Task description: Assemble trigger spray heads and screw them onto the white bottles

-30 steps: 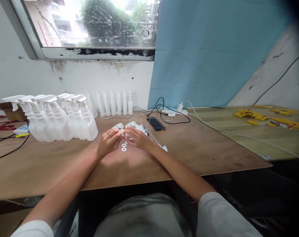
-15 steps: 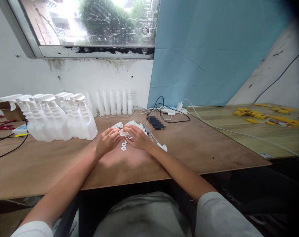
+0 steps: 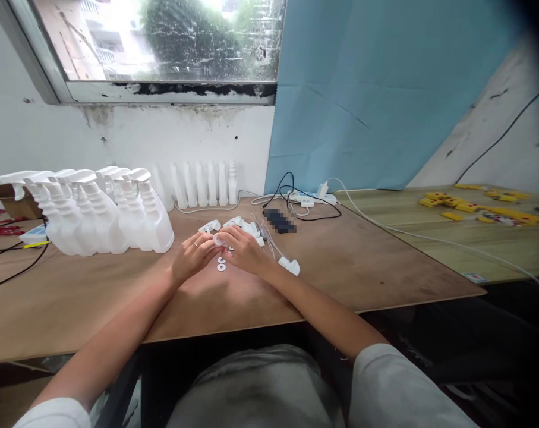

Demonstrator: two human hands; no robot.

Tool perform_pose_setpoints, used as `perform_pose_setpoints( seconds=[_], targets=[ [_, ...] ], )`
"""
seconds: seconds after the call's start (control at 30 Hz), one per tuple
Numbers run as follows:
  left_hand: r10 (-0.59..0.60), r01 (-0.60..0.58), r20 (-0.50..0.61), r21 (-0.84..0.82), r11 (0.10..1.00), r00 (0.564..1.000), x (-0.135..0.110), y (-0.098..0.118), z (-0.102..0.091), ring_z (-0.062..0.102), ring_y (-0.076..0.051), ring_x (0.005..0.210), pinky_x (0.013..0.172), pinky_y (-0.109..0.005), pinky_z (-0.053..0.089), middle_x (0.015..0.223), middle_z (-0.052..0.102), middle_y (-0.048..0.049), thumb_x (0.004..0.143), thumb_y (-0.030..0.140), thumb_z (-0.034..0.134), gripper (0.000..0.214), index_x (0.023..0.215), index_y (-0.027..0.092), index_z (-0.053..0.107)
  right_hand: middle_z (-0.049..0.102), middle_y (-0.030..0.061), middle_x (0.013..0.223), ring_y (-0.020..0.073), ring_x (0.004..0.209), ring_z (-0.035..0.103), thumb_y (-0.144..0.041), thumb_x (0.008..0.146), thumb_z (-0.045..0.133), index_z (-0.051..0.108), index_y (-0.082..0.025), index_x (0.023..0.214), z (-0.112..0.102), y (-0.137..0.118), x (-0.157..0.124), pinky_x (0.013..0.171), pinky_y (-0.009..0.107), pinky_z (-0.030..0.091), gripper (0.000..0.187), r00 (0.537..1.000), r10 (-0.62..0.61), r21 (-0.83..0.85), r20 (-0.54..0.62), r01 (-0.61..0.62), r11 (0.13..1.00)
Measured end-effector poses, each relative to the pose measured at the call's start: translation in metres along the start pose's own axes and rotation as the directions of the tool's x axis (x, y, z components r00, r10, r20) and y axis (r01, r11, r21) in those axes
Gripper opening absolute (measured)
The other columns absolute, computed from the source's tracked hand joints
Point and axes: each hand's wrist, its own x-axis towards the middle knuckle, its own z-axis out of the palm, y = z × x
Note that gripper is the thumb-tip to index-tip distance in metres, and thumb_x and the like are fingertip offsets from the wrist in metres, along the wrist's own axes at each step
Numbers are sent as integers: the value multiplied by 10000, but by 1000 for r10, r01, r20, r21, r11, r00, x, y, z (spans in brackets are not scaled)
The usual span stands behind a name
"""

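Note:
My left hand [image 3: 192, 255] and my right hand [image 3: 245, 249] meet over the middle of the brown table [image 3: 117, 297]. Both have their fingers curled around a small white plastic part [image 3: 220, 240] held between them. Two white rings [image 3: 221, 265] lie on the table just below the fingertips. A pile of white trigger sprayer heads [image 3: 242, 226] and thin tubes lies right behind my hands. One more white sprayer piece [image 3: 289, 265] rests by my right forearm.
Several white spray bottles [image 3: 95, 214] stand at the left. A row of narrow white bottles [image 3: 202, 185] lines the wall. Cables and a power strip [image 3: 309, 201] lie behind. Yellow parts [image 3: 474, 209] cover the lighter table at right. A cardboard box [image 3: 15, 201] sits far left.
My hands stay together on the small white part, with only slight finger movement. The view has shifted a little.

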Motion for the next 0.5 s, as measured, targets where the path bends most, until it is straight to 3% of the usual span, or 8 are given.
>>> perform_pose_setpoints(
  seconds=[0.07, 0.17, 0.27, 0.37, 0.43, 0.5],
  targets=[
    [-42, 41, -23, -46, 998, 999, 2, 3, 0, 641, -175, 826, 705, -316, 533, 911, 641, -48, 862, 217, 621, 268, 1051, 231, 432, 600, 93, 958, 225, 915, 533, -46, 789, 486, 535, -178, 979, -2, 1, 0, 811, 361, 488, 236, 1000, 3, 9, 3, -3, 1000],
    [-274, 263, -47, -165, 951, 961, 8, 10, 0, 641, -164, 835, 712, -301, 544, 965, 644, -55, 831, 293, 666, 413, 1158, 224, 422, 612, 86, 1004, 215, 948, 548, -56, 830, 480, 548, -193, 1039, -5, 2, 0, 835, 366, 495, 258, 1000, 22, 49, 11, -22, 999],
    [-484, 478, 53, -281, 832, 873, 13, 16, 1, 655, -166, 886, 724, -282, 553, 1085, 658, -74, 835, 367, 655, 454, 1222, 217, 471, 606, 88, 1120, 205, 1055, 553, -101, 876, 496, 532, -213, 1163, -9, 4, 1, 908, 371, 493, 310, 999, 39, 120, 7, -39, 992],
    [-619, 626, 151, -358, 692, 771, 14, 17, 3, 668, -161, 837, 685, -260, 559, 1062, 690, -50, 866, 419, 596, 366, 1172, 222, 569, 559, 95, 1264, 206, 1148, 541, -208, 882, 567, 489, -236, 1275, -18, 16, 3, 976, 394, 469, 401, 997, 76, 217, 4, -75, 973],
    [-705, 707, 176, -388, 591, 687, 13, 15, 5, 663, -157, 766, 644, -253, 553, 994, 700, -39, 855, 455, 595, 383, 1152, 215, 593, 547, 106, 1297, 202, 1079, 585, -251, 863, 598, 524, -214, 1248, -28, 33, 2, 953, 388, 479, 394, 982, 190, 241, 6, -186, 953],
    [-763, 755, 188, -413, 509, 618, 11, 12, 6, 652, -152, 709, 616, -250, 540, 950, 694, -38, 836, 481, 607, 398, 1120, 202, 607, 632, 101, 1157, 174, 919, 634, -233, 863, 572, 620, -164, 1076, -40, 56, -2, 857, 327, 506, 228, 907, 413, 154, 84, -421, 894]
  ],
)
